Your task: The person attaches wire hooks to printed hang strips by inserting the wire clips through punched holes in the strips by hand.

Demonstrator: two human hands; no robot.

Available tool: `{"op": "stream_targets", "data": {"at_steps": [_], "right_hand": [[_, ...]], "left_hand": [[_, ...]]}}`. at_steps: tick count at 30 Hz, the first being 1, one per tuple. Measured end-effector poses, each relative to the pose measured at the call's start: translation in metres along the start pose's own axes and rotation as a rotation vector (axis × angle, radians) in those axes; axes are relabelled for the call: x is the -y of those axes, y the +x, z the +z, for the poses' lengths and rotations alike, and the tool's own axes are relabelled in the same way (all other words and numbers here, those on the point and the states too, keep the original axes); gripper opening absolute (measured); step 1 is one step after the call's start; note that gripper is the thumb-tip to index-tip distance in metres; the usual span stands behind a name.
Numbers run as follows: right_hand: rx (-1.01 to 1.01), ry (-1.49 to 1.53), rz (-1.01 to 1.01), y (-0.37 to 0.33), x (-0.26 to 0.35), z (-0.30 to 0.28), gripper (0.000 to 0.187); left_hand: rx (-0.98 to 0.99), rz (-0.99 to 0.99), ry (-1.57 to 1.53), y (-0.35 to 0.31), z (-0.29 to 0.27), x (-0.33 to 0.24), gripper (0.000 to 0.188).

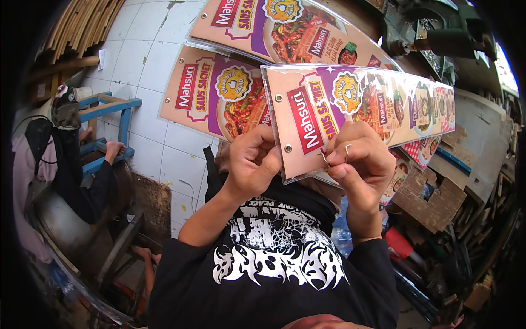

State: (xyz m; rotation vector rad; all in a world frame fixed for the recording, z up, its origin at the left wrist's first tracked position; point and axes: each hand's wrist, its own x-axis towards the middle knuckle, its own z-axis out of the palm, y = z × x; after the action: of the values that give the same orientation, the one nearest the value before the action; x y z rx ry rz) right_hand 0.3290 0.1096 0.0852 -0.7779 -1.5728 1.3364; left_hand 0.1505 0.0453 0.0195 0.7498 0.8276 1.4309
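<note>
My left hand is closed, thumb and fingers pinching the left edge of a long printed banner in clear plastic. This banner is peach and purple with food pictures. Two metal eyelets sit along its left end. In front of the banner, my right hand pinches a small bent metal wire hook, to the right of the lower eyelet. Whether the hook touches the banner I cannot tell. Behind lie two similar banners, one at the left and one farther up, each with eyelets at its left end.
At the left, another person in dark clothes sits near a blue stool. Wooden strips are stacked at the far left. A dark machine stands at the far right, above boards and many wood offcuts. The floor is white tile.
</note>
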Motion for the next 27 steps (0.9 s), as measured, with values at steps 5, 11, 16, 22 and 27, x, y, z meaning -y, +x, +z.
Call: {"op": "stream_targets", "data": {"at_steps": [5,11,16,22,27], "right_hand": [[-0.015,-0.011,0.020,0.000,0.000,0.000,0.011],[0.065,-0.260,-0.065,0.005,0.008,0.006,0.017],[0.099,-0.359,-0.077,0.004,0.006,0.010,0.020],[0.155,-0.696,-0.237,0.009,0.014,0.013,0.029],[0.186,-0.673,-0.233,0.008,0.015,0.011,0.032]], "left_hand": [[0.005,0.001,-0.067,-0.003,-0.006,0.015,0.018],[-0.054,-0.091,-0.225,-0.005,0.009,0.008,0.030],[0.021,-0.091,-0.321,-0.007,0.009,-0.003,0.056],[0.078,-0.142,-0.157,-0.010,0.018,-0.030,0.051],[0.102,-0.160,-0.157,-0.010,0.017,-0.034,0.049]]}}
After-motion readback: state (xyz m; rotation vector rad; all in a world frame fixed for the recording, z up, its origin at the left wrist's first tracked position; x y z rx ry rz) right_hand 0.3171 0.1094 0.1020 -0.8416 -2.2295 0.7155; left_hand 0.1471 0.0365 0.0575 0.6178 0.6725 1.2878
